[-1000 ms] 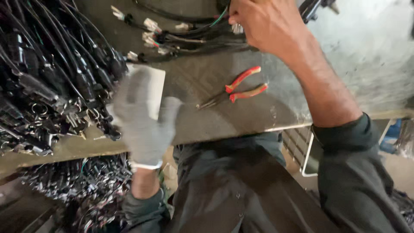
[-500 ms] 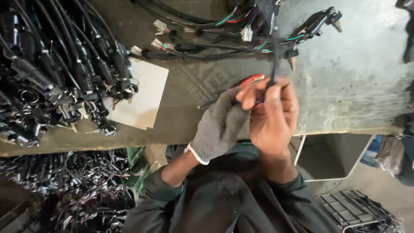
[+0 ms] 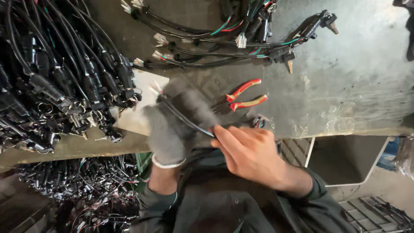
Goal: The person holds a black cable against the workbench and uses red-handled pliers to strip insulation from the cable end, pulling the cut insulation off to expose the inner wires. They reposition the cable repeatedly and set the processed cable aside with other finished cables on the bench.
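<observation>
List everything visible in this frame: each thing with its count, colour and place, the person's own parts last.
cable: one, black, held between both hands
pliers: one pair, red and yellow handles, on the workbench beyond the hands
loose harnesses: several, black with coloured wires, far side of the bench
harness pile: many, black, left of the bench
white sheet: one, under the pile's edge
workbench: one, grey metal
left hand: grey glove, gripping the cable
right hand: bare, pinching the cable
</observation>
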